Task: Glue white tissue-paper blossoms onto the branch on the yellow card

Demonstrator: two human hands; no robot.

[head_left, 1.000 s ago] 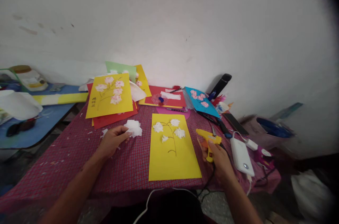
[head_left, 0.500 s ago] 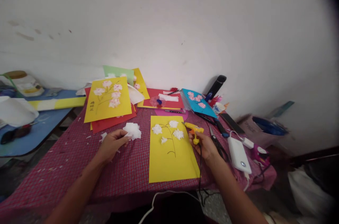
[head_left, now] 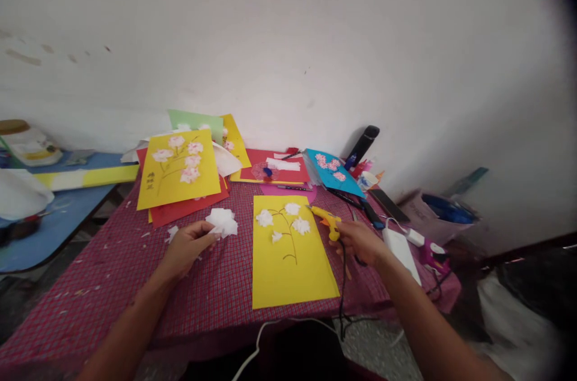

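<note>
My left hand pinches the edge of a crumpled piece of white tissue paper just above the checked cloth. My right hand is closed at the handle end of a yellow hot glue gun; some of its fingers are hidden. The gun's nozzle points left, by the upper right edge of a yellow sheet. Drawn brown branches and several white tissue blossoms are on that sheet, which lies between my hands. A black cord hangs from the gun.
Finished flower pictures are stacked at the back left. A blue flower card, a paper cup and a black bottle stand at the back right. A white power bank lies beyond my right wrist. A white cable crosses the front.
My right hand has turned and shifted back along the glue gun's handle, the gun staying near the sheet's edge. My left hand still pinches the tissue paper. The view has swung slightly right.
</note>
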